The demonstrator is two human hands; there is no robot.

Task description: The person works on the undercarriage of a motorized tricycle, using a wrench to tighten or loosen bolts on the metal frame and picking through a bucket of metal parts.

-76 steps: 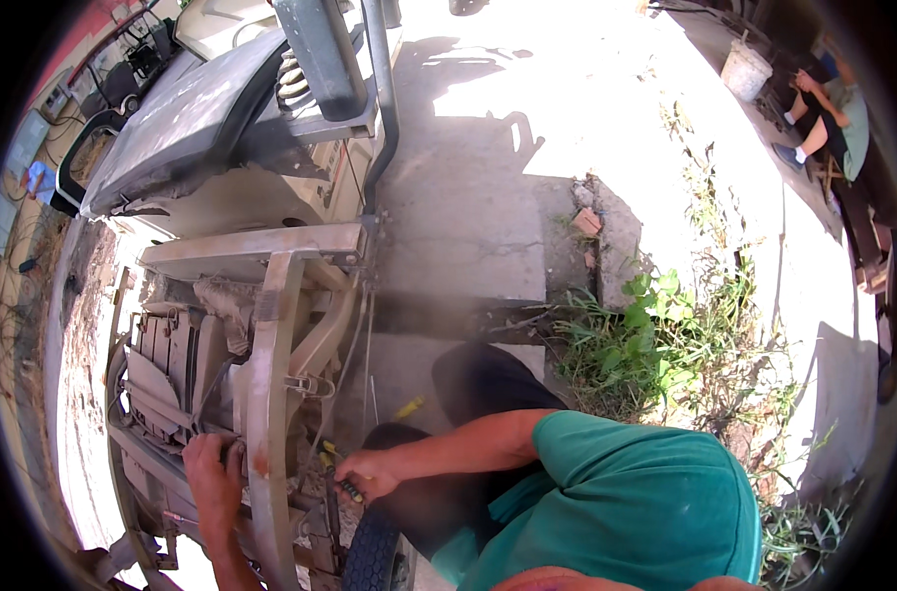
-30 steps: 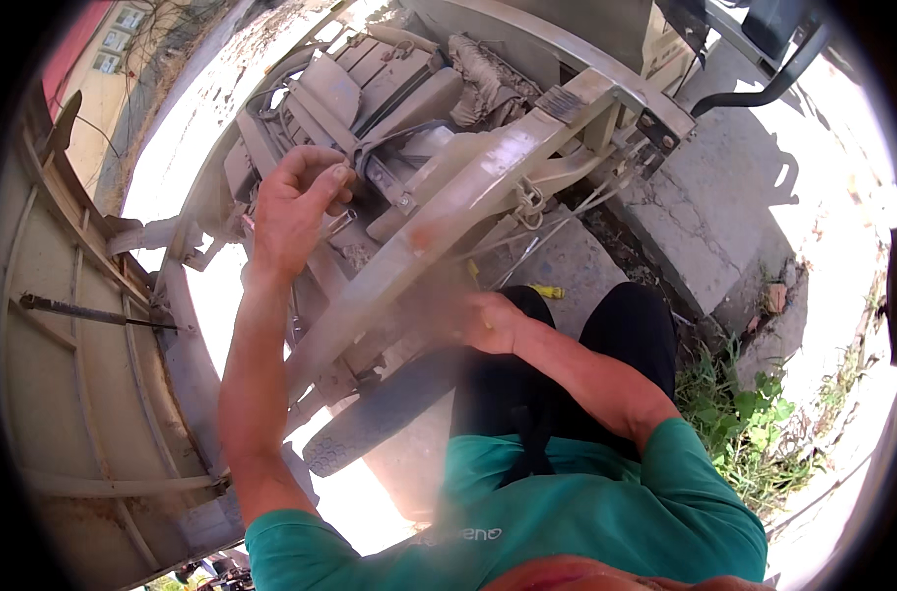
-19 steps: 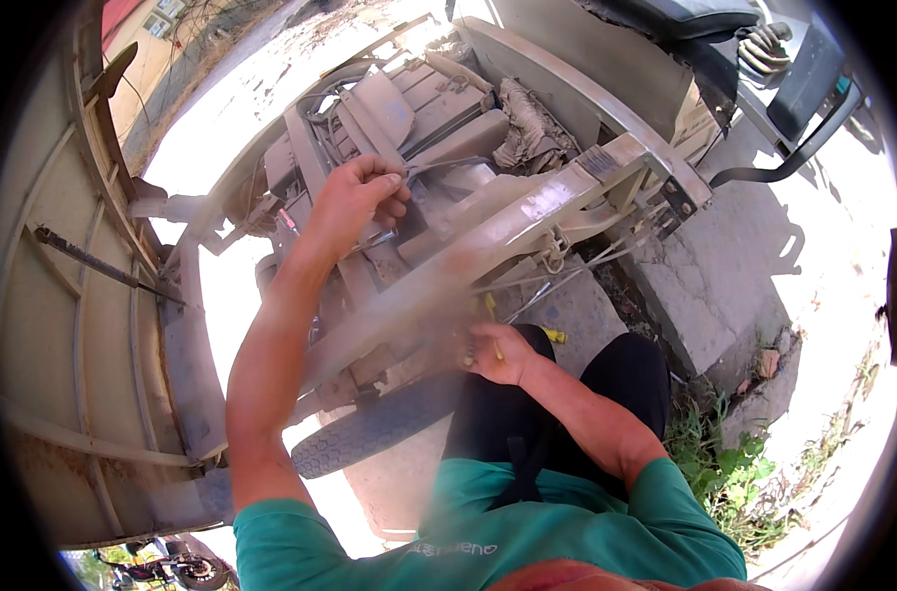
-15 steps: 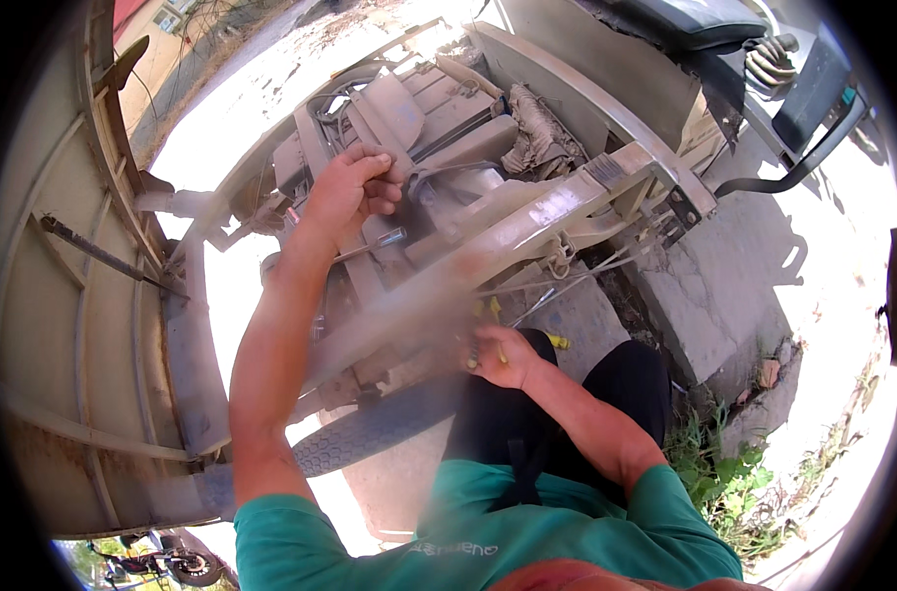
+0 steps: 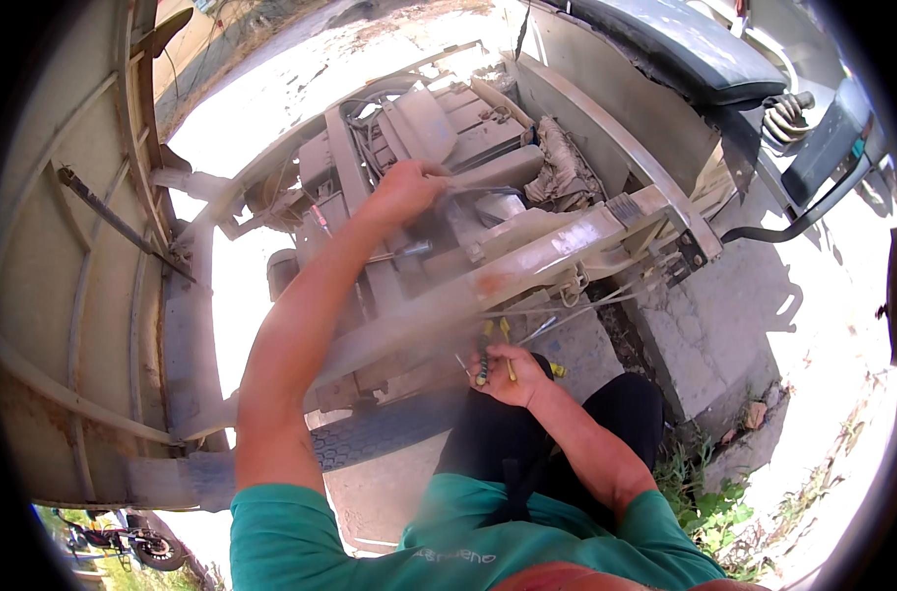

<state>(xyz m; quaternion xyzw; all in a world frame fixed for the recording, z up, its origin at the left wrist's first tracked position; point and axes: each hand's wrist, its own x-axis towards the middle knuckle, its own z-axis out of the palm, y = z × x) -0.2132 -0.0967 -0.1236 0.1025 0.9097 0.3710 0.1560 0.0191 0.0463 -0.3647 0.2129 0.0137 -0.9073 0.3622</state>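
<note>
My left hand (image 5: 409, 192) reaches into the open frame of a dusty vehicle, fingers curled in a pinch near a dark cable (image 5: 478, 189). Whatever lies in the pinch is hidden. Low in front of my knees, my right hand (image 5: 512, 379) is closed around slim hand tools (image 5: 484, 362) with yellow and dark green handles; their exact kind is unclear. Beneath my left forearm, a shiny metal cylinder (image 5: 416, 248) lies among the parts. Between my two hands runs a beige metal frame rail (image 5: 537, 251), partly blurred in the lower left.
Dusty boxy units (image 5: 478, 118) fill the frame's bay, beside a crumpled wrapped bundle (image 5: 565, 167). A raised beige panel (image 5: 84, 295) stands at left. A tyre (image 5: 380, 433) lies below the rail. The black seat (image 5: 685, 49) is at upper right, above concrete slabs (image 5: 695, 315).
The view has shifted slightly, moving the vehicle rightward in the picture. My left hand has moved right and a little lower, toward the dark cable. My right hand has turned, showing the tools more plainly.
</note>
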